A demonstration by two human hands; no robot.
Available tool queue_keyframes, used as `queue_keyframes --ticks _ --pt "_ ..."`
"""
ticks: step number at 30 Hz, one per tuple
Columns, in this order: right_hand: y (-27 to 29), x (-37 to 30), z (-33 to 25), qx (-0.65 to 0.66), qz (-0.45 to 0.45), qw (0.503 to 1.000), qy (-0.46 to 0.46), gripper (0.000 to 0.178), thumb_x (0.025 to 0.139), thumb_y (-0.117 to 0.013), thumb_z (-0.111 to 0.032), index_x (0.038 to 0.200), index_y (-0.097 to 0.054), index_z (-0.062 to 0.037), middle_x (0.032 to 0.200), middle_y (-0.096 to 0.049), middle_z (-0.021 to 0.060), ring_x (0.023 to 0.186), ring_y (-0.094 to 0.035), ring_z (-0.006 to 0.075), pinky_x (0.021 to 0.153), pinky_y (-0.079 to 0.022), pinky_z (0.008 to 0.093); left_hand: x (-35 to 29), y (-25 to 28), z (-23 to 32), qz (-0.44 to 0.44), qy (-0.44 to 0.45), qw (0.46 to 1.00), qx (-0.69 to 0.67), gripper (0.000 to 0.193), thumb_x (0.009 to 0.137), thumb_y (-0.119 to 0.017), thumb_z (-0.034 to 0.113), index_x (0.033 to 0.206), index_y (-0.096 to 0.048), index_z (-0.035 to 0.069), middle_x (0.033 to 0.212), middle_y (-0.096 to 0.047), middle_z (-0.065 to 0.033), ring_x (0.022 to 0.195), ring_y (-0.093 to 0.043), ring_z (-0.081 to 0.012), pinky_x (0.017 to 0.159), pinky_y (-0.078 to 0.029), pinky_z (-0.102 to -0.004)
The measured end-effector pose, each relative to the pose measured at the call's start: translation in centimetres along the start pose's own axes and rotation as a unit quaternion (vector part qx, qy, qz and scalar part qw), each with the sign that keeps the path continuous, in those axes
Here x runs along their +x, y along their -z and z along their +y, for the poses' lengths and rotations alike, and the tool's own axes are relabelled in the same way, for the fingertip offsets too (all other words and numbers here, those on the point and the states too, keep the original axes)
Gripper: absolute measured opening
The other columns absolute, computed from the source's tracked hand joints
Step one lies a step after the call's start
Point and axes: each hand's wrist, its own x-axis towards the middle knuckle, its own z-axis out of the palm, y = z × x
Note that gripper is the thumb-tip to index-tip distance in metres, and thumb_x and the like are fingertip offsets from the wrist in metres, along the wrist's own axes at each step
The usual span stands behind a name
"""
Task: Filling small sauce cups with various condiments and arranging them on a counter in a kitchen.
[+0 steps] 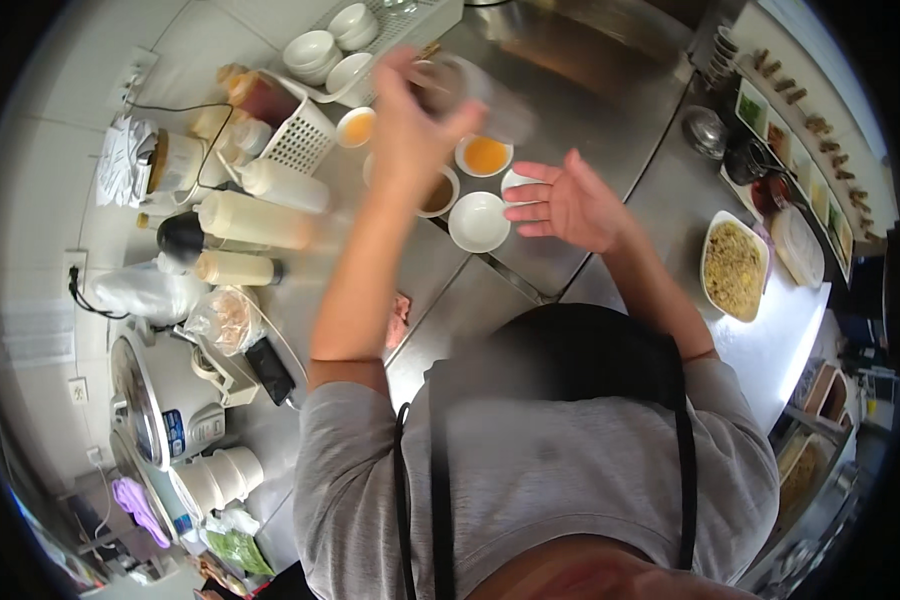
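My left hand (410, 125) is raised over the counter, fingers wrapped round a clear see-through container (495, 105) tilted on its side. Motion blurs the container, so its exact kind and contents do not show. My right hand (575, 205) is held palm up with fingers spread and nothing in it. Beside its fingertips stands a white bowl (478, 222) with no visible filling, and the fingers partly cover another white bowl. Orange liquid fills one small bowl (485, 155) and colours a second bowl (356, 127). A bowl of brown liquid (438, 192) is partly hidden by my left forearm.
Squeeze bottles (255, 220) and a white perforated basket (305, 138) line the left side. Stacked white bowls (312, 55) stand at the back. On the right are a dish of fried rice (735, 262) and a metal lid (705, 130). A black phone (269, 370) lies left.
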Motion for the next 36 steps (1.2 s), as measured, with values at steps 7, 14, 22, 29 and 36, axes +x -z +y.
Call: queue_keyframes --ticks 7,14,22,29,36 --pt "1.8 0.2 -0.1 0.216 0.115 0.958 0.151 0.057 0.074 -0.047 -0.050 0.109 -0.039 -0.0058 0.103 -0.049 0.0111 0.096 -0.048 0.0253 0.078 -0.041 0.0431 -8.2 -6.6 -1.6 -0.144 -0.109 0.980 -0.088 0.077 0.055 -0.071 0.012 0.116 -0.026 0.000 0.110 -0.039 -0.0154 0.103 -0.041 -0.0266 0.087 -0.035 -0.0341" --pt "2.2 0.5 -1.6 -0.089 0.299 0.905 0.289 0.053 0.064 -0.066 -0.012 0.107 -0.035 -0.0041 0.096 -0.050 0.0073 0.093 -0.048 0.0174 0.077 -0.041 0.0328 -12.7 -3.1 -7.6 -0.020 0.089 0.988 -0.120 0.061 0.065 -0.062 0.008 0.116 -0.030 0.000 0.110 -0.039 -0.0153 0.094 -0.046 -0.0237 0.081 -0.036 -0.0334" --pt "3.1 2.4 -0.4 -0.247 0.273 0.882 0.294 0.057 0.059 -0.069 -0.006 0.106 -0.036 -0.0025 0.097 -0.050 0.0067 0.088 -0.049 0.0143 0.077 -0.041 0.0291 -17.5 1.7 -11.4 0.081 0.221 0.971 -0.051 0.051 0.071 -0.054 0.006 0.117 -0.031 0.002 0.111 -0.037 -0.0142 0.092 -0.044 -0.0202 0.079 -0.037 -0.0308" --pt "3.7 2.9 0.1 -0.247 0.255 0.885 0.301 0.055 0.059 -0.070 -0.007 0.104 -0.038 -0.0029 0.096 -0.052 0.0059 0.087 -0.050 0.0138 0.077 -0.041 0.0284 -18.9 1.5 -12.5 0.077 0.261 0.961 -0.050 0.049 0.073 -0.052 0.006 0.116 -0.030 0.000 0.111 -0.035 -0.0130 0.089 -0.043 -0.0191 0.076 -0.038 -0.0291" --pt "3.6 2.6 -0.6 -0.253 0.277 0.878 0.298 0.049 0.060 -0.069 -0.006 0.101 -0.042 -0.0029 0.094 -0.054 0.0064 0.087 -0.051 0.0142 0.077 -0.040 0.0287 -19.1 1.1 -13.3 0.065 0.241 0.968 -0.007 0.047 0.071 -0.054 0.007 0.113 -0.033 -0.001 0.108 -0.038 -0.0133 0.087 -0.045 -0.0196 0.074 -0.039 -0.0291"
